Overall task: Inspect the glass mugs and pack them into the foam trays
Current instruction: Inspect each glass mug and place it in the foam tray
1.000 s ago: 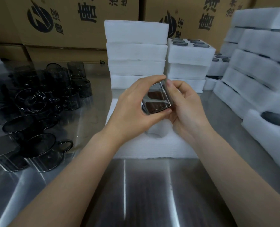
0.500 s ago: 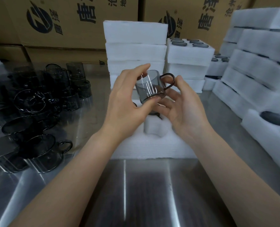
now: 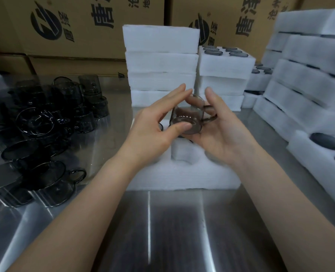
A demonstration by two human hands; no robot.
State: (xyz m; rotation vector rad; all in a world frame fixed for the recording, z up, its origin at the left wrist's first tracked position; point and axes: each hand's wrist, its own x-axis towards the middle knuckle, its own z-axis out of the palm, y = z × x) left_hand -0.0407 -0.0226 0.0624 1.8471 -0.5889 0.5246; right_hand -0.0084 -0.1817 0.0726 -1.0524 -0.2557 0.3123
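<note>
Since the earlier frame the smoke-grey glass mug with a loop handle (image 3: 186, 118) has come down from in front of the stack and tipped over, so that its round base now faces the camera. Both hands have dropped with it.

Nearest the camera lies the brushed steel table (image 3: 162, 232). On it sits the white rectangular foam tray (image 3: 182, 177). The mug is held in the air just above this tray, handle pointing right.

The left hand (image 3: 153, 130) pinches the mug: the thumb presses the near edge of the base and the fingers, held together and nearly straight, reach over the far side. The right hand (image 3: 221, 134) cups the mug from below and from the handle side, fingers loosely curled behind the glass (the thumb stands clear above the handle).

To the left a cluster of loose dark glass mugs (image 3: 45, 124) stands on the table. Beyond the hands rises a stack of white foam blocks (image 3: 160, 61), with filled foam trays (image 3: 225, 65) beside it. Brown printed cardboard boxes (image 3: 84, 26) line the back.
</note>
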